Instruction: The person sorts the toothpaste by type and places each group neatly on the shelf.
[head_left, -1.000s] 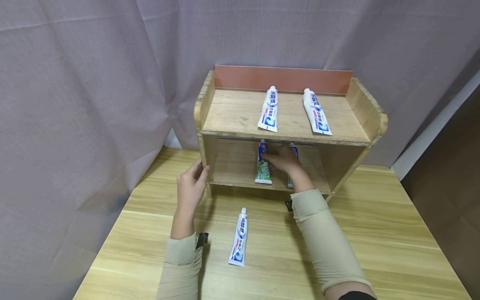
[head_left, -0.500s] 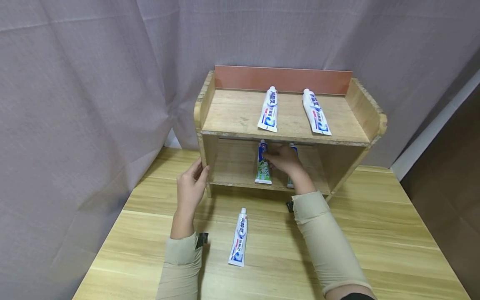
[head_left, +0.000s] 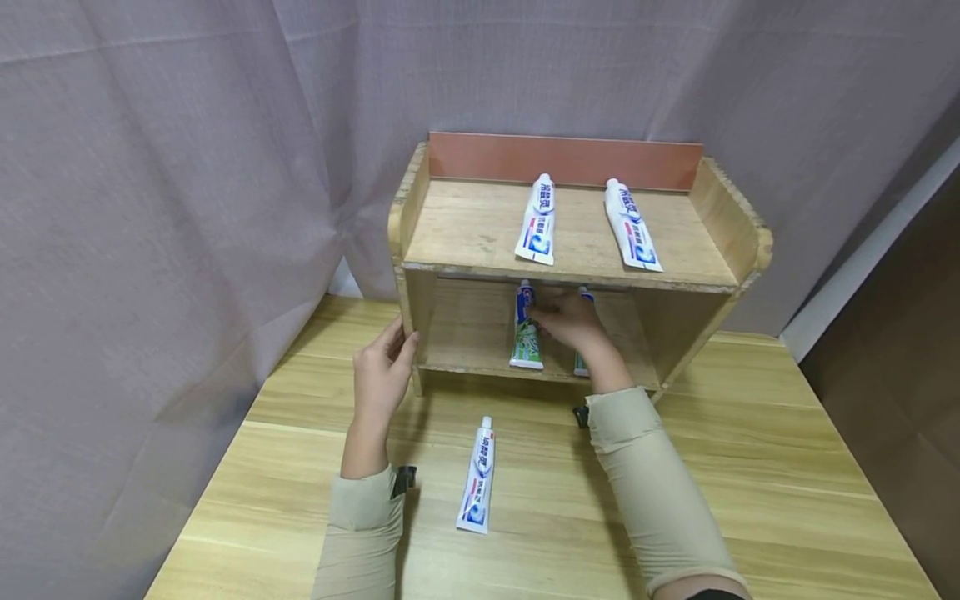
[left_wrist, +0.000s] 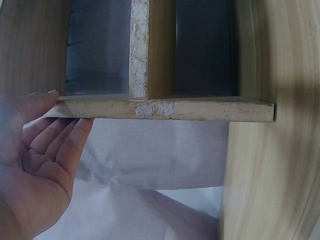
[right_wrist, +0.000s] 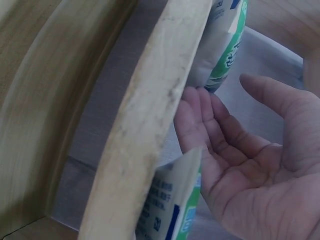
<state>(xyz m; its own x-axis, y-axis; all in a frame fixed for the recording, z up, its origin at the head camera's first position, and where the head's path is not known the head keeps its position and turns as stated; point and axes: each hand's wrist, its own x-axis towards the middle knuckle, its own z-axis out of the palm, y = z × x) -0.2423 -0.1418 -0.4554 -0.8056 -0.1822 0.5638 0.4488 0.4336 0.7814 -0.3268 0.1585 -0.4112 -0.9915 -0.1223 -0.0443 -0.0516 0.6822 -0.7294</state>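
Observation:
A small two-tier wooden shelf (head_left: pixel 480 236) stands on the table. My left hand (head_left: pixel 380 368) grips the front of its left side panel (left_wrist: pixel 200 111), thumb on one face and fingers on the other. Inside the lower tier, my right hand (head_left: pixel 573 321) reaches between two blue-and-green toothpaste tubes. Its fingertips are right at the side of the left tube (head_left: pixel 527 337), while the thumb stands apart from it in the right wrist view. The other tube (head_left: pixel 582 365) is partly hidden behind this hand. Both tubes lie with their caps toward the back.
On the upper tier lie two white toothpaste tubes, a left one (head_left: pixel 537 221) and a right one (head_left: pixel 632 225). A third white tube (head_left: pixel 477 479) lies on the wooden table (head_left: pixel 300 500) in front, between the forearms. A grey curtain (head_left: pixel 225 208) hangs behind.
My right hand has shifted very slightly to the right beside the left blue-and-green tube. The left hand and the tubes look unmoved.

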